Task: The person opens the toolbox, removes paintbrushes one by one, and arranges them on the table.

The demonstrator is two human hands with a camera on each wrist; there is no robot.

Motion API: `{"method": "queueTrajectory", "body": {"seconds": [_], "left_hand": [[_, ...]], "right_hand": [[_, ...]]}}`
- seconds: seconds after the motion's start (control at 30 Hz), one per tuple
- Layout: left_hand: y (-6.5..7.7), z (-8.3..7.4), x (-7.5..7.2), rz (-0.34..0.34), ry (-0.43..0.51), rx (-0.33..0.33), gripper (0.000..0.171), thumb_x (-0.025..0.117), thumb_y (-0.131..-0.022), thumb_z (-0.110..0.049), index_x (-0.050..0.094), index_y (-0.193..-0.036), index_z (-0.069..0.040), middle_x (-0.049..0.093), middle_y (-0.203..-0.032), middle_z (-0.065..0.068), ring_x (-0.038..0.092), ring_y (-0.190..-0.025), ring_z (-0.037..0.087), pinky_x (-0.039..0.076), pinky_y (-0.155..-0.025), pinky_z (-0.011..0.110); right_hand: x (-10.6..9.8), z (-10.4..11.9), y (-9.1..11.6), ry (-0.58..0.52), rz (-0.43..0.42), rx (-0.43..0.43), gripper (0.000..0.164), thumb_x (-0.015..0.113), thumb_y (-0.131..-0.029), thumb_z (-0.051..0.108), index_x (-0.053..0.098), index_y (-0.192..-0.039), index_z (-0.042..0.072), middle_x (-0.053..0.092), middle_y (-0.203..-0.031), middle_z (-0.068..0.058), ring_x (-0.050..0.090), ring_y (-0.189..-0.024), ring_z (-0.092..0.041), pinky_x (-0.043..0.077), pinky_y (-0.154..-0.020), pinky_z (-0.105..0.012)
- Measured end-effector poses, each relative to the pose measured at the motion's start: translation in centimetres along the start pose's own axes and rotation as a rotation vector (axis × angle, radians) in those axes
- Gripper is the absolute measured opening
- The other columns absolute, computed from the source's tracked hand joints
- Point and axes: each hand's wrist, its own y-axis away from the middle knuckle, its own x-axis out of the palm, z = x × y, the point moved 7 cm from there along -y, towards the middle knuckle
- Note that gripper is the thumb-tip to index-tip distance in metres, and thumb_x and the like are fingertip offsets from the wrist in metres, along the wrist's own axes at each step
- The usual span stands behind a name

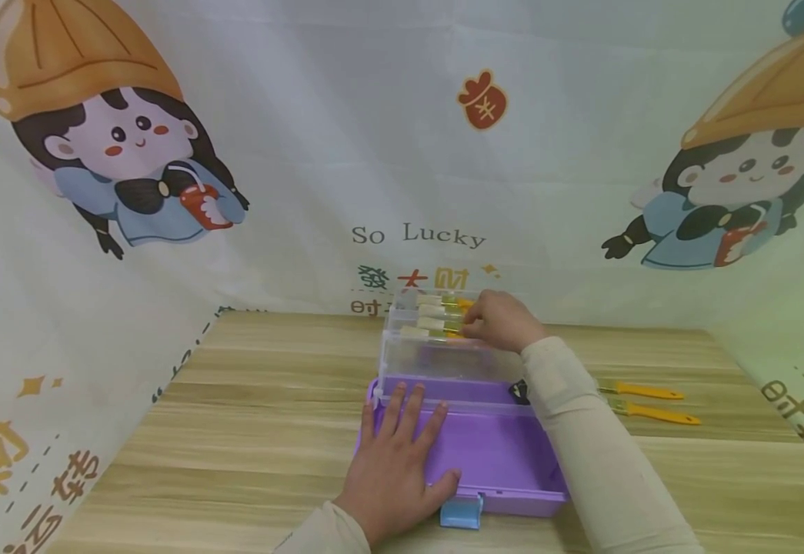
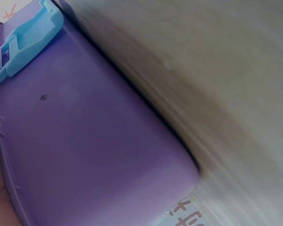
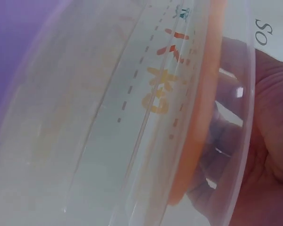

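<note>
Head view: the right arm, in a pale sleeve (image 1: 598, 431), reaches forward across the right side of an open purple box (image 1: 488, 454), its hand (image 1: 502, 319) bent down at the raised clear trays (image 1: 436, 360). The left arm enters from the near edge; its hand (image 1: 398, 469) lies palm down on the box's left part, fingers pointing away from the person. A blue latch (image 1: 462, 514) hangs at the box front.

The counter (image 1: 235, 446) has a wood-grain face. Behind it, from where I stand, hangs a white cloth (image 1: 318, 115) printed with cartoon figures and the words "So Lucky". Two loose brushes (image 1: 651, 391), yellow-handled, lie on the counter right of the box, partly behind the sleeve.

Left hand: fingers straight and spread apart, gripping nothing. Right hand: fingers bent, at the handle ends of several brushes (image 1: 432, 325) in the trays. The right wrist view shows an orange handle (image 3: 203, 108) through clear plastic, fingers close behind — whether they pinch it, I cannot tell.
</note>
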Motion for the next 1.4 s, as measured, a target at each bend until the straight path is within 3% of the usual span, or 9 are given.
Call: {"method": "queueTrajectory", "body": {"seconds": [0.3,0.77,1.07,1.27,1.4], "left_hand": [[0.1,0.0,0.1,0.01,0.009,0.0,0.076,0.04,-0.092,-0.067,0.037,-0.155,-0.023,0.026,-0.16,0.017,0.017,-0.148,0.038,0.014,-0.112,0.066],[0.0,0.0,0.2,-0.002,0.002,0.004,0.076,0.041,-0.092,-0.067,0.039,-0.154,-0.023,0.027,-0.16,0.016,0.016,-0.148,0.037,0.015,-0.112,0.067],[0.0,0.0,0.1,-0.005,0.002,0.003,0.076,0.041,-0.092,-0.067,0.04,-0.154,-0.023,0.027,-0.16,0.016,0.017,-0.148,0.037,0.015,-0.112,0.066],[0.0,0.0,0.0,-0.008,0.01,0.0,0.076,0.042,-0.092,-0.066,0.04,-0.154,-0.022,0.028,-0.16,0.016,0.018,-0.148,0.038,0.015,-0.112,0.066],[0.0,0.0,0.0,-0.008,0.014,0.001,0.076,0.042,-0.092,-0.066,0.04,-0.154,-0.022,0.027,-0.16,0.017,0.018,-0.148,0.038,0.014,-0.112,0.066]], "right_hand": [[-0.1,0.2,0.2,-0.01,-0.036,-0.021,0.017,0.069,-0.089,0.017,0.078,-0.1,0.008,0.067,-0.091,-0.004,0.06,-0.081,-0.021,0.051,-0.076,-0.041],[-0.1,0.4,-0.1,0.023,0.031,-0.014,0.022,0.069,-0.092,0.023,0.078,-0.104,0.006,0.068,-0.095,-0.005,0.061,-0.09,-0.023,0.052,-0.084,-0.043],[0.3,0.1,-0.7,-0.015,0.057,0.028,0.016,0.07,-0.09,0.021,0.079,-0.094,0.008,0.071,-0.092,-0.003,0.065,-0.087,-0.022,0.053,-0.082,-0.042],[-0.2,0.1,-0.4,-0.04,-0.065,-0.074,0.012,0.07,-0.083,0.015,0.078,-0.088,0.007,0.064,-0.086,-0.001,0.058,-0.079,-0.019,0.051,-0.076,-0.039],[-1.2,0.2,0.3,-0.077,-0.17,-0.125,0.018,0.071,-0.083,0.015,0.076,-0.096,0.003,0.067,-0.091,-0.005,0.062,-0.085,-0.022,0.053,-0.079,-0.04]]}}
